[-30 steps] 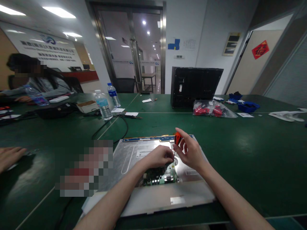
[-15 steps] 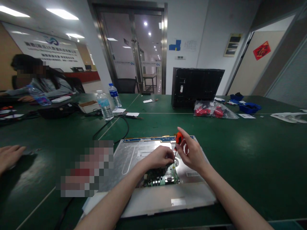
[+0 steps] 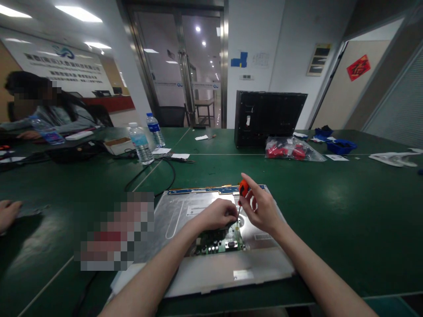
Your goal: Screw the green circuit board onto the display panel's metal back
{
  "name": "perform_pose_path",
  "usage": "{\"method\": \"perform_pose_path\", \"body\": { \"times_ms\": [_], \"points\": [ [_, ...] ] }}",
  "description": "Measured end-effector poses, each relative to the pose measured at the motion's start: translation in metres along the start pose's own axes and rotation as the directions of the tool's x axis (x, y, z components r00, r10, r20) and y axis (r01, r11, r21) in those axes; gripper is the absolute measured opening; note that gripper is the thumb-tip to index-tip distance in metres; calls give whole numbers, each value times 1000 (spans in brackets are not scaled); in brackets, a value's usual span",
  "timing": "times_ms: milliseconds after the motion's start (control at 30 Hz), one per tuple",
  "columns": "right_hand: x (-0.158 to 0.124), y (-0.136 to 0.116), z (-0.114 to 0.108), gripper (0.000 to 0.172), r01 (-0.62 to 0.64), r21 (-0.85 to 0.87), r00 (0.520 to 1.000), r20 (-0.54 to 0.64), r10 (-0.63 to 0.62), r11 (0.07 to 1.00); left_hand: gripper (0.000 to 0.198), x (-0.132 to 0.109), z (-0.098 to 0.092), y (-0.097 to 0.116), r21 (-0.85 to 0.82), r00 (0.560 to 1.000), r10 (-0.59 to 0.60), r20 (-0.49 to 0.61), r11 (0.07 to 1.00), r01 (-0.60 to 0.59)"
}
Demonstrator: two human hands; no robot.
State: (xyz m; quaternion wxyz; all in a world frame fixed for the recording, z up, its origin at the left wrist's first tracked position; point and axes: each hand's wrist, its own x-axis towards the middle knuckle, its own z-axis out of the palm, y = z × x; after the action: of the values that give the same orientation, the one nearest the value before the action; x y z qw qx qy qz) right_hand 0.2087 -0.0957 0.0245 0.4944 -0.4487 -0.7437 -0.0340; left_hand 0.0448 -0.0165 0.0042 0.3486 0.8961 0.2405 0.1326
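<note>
A silver metal display panel (image 3: 185, 229) lies face down on the green table (image 3: 330, 220) in front of me. A small green circuit board (image 3: 220, 243) sits on its back. My right hand (image 3: 261, 209) grips an orange-handled screwdriver (image 3: 243, 188), held nearly upright with its thin shaft pointing down at the board's far edge. My left hand (image 3: 216, 214) rests curled on the board beside the shaft, fingertips pinched near the tip; what they hold is too small to make out.
A black monitor housing (image 3: 269, 118) stands at the back, with a plastic bag of red parts (image 3: 291, 152) beside it. Two water bottles (image 3: 140, 143) and black cables (image 3: 165, 169) lie at back left. A seated person (image 3: 39, 110) works far left; another person's hand (image 3: 6, 213) rests at the left edge.
My hands stay on the board with the screwdriver, shifting only slightly. The other person's hand at the left edge has drawn back further left.
</note>
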Motion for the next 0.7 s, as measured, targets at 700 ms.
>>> {"method": "perform_pose_path", "body": {
  "times_ms": [700],
  "points": [
    [0,4,5,44,25,1,997,-70,-25,1000,17,-1,-2,3,0,1000,9,16,1000,-9]
  ]
}}
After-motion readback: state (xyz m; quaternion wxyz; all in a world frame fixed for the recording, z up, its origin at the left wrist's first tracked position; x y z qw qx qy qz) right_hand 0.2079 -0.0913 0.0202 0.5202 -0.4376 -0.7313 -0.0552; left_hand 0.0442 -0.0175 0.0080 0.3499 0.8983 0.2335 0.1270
